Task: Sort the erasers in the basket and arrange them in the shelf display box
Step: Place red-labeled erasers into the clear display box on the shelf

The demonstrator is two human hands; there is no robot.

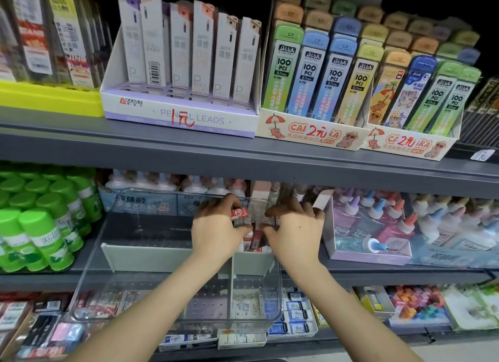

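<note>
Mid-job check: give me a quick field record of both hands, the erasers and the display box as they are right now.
left hand: pinches a red eraser at the back of the box
right hand: fingers at the stacked erasers; grip unclear
display box: clear, on the middle shelf, split by a grey divider
erasers: right compartment only; none seen in the left
neighbours: green glue sticks to the left, glue bottles to the right

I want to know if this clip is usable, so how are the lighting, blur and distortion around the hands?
Head view: even light at centre, black top right corner; the shelf edge bows from the wide lens; faint glare on the clear display box; left hand, right hand and red eraser fairly sharp, its print unreadable; top-left packets smeared.
</note>
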